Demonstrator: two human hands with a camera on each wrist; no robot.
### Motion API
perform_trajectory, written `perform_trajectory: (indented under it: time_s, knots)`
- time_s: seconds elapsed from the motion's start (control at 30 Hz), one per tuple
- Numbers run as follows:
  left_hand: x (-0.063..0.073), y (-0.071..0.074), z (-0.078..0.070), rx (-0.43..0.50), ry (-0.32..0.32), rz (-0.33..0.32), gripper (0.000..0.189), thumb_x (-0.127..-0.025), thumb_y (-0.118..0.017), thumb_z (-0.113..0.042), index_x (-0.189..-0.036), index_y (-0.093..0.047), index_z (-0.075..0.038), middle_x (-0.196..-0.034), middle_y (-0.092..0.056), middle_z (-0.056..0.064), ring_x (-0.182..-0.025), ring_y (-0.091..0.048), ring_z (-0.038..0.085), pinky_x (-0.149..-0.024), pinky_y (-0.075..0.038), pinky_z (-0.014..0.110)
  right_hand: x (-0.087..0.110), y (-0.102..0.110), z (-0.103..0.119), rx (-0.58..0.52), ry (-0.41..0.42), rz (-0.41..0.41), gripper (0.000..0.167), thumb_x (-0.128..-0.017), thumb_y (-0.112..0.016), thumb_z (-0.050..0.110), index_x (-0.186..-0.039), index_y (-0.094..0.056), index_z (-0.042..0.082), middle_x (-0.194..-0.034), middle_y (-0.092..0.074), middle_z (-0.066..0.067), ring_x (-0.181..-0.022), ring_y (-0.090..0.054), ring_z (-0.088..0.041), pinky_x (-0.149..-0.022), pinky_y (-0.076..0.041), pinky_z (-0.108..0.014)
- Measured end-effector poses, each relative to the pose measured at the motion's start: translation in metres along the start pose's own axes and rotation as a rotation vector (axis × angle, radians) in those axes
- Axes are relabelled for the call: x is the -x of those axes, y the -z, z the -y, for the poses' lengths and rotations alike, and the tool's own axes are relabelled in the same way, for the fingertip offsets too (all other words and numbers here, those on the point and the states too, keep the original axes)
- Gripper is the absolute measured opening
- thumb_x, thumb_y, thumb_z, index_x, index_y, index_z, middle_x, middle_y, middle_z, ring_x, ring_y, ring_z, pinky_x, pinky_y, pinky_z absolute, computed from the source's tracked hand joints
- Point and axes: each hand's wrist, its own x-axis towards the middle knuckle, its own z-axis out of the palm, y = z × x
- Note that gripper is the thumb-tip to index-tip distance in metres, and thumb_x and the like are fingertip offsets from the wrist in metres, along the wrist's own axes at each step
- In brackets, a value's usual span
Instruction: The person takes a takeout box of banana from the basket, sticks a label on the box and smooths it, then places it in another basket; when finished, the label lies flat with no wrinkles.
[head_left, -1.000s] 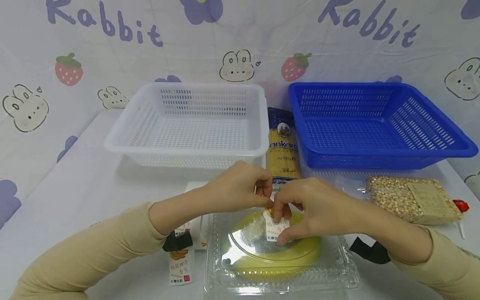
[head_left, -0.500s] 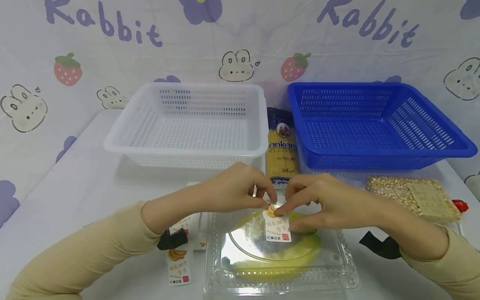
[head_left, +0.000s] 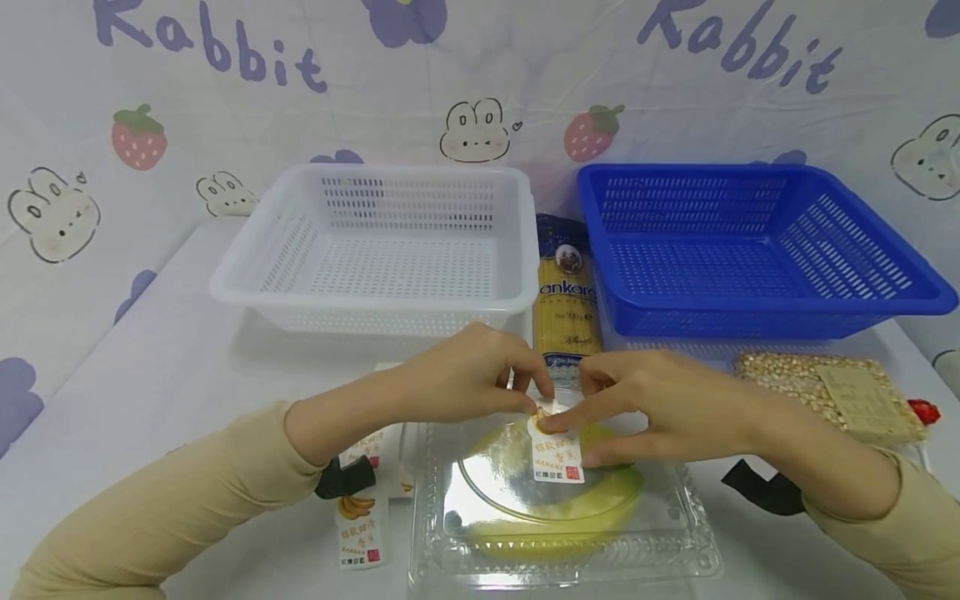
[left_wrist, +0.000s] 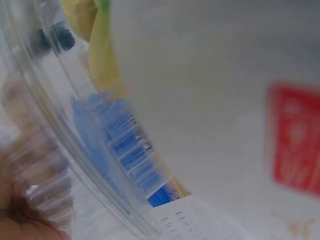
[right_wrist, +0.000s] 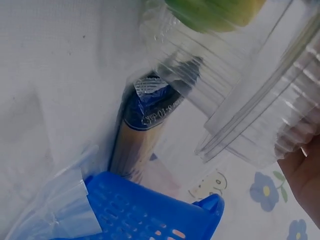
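Observation:
In the head view, a clear lidded plastic container (head_left: 450, 550) holds yellow bananas (head_left: 555, 533), with a white banana label (head_left: 557, 458) lying on its lid. My left hand (head_left: 472, 375) pinches the label's upper end between thumb and index finger. My right hand (head_left: 667, 400) presses an extended index finger onto the printed banana picture, its thumb near the label's right edge. The left wrist view shows a blurred white label (left_wrist: 210, 110) with a red square, close to the lens. Ribbed clear plastic (right_wrist: 240, 90) fills the upper right of the right wrist view.
More banana labels (head_left: 360, 533) lie left of the container. Behind stand a white basket (head_left: 375, 304) and a blue basket (head_left: 750, 312), with a spaghetti pack (head_left: 566, 317) between them. A bag of pale kernels (head_left: 787, 400) and a red-wrapped lollipop (head_left: 922, 411) lie at right.
My right hand has shifted right, its thumb leaving the label's lower part and its index finger settling on the banana picture. More of the label shows. My left hand has barely moved.

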Motion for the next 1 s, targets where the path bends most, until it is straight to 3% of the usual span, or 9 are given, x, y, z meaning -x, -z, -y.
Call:
perform_trajectory:
  time_s: [0.13,0.3,0.6,0.83,1.0]
  knots:
    - [0.000,0.000,0.001,-0.003,-0.012,-0.001,0.012,-0.088,-0.073,-0.012,-0.099,-0.075,-0.013,-0.074,-0.063,-0.002,-0.060,-0.049,0.003,-0.058,-0.043,0.014,0.000,-0.002,0.002,0.071,0.143,-0.036,0.035,-0.090,-0.067,0.045,-0.125,-0.065,0.043,-0.076,-0.045,0.013,-0.070,-0.031,0.006,-0.060,-0.029,-0.010]
    - [-0.001,0.000,0.001,-0.009,-0.018,0.001,0.011,-0.087,-0.073,-0.013,-0.099,-0.074,-0.014,-0.074,-0.064,-0.002,-0.060,-0.050,0.003,-0.059,-0.044,0.014,0.000,-0.003,0.007,0.104,0.224,-0.004,0.038,-0.092,-0.064,0.045,-0.129,-0.059,0.048,-0.076,-0.042,0.015,-0.074,-0.030,0.007,-0.068,-0.029,-0.012]
    - [0.001,0.002,0.002,-0.017,-0.032,0.015,0.017,-0.088,-0.073,-0.013,-0.105,-0.074,-0.014,-0.075,-0.064,-0.002,-0.059,-0.050,0.003,-0.057,-0.044,0.014,0.005,-0.001,0.007,0.023,0.201,0.017,0.038,-0.091,-0.067,0.040,-0.127,-0.059,0.051,-0.081,-0.038,0.016,-0.078,-0.030,0.007,-0.070,-0.030,-0.011]
    - [0.006,0.005,0.001,-0.132,-0.116,0.116,0.027,-0.095,-0.065,-0.013,-0.119,-0.073,-0.020,-0.080,-0.063,-0.002,-0.065,-0.048,0.002,-0.060,-0.044,0.013,0.009,0.002,0.002,-0.028,0.145,0.018,0.033,-0.090,-0.068,0.040,-0.121,-0.063,0.051,-0.083,-0.039,0.018,-0.079,-0.032,0.007,-0.069,-0.031,-0.011]
    - [0.012,0.010,-0.001,-0.201,-0.078,0.155,0.029,-0.096,-0.063,-0.015,-0.124,-0.069,-0.019,-0.070,-0.056,-0.003,-0.062,-0.043,0.003,-0.059,-0.041,0.014,0.013,0.004,-0.004,-0.045,0.149,-0.019,0.031,-0.089,-0.071,0.036,-0.120,-0.069,0.040,-0.080,-0.043,0.012,-0.077,-0.034,0.005,-0.066,-0.032,-0.011]
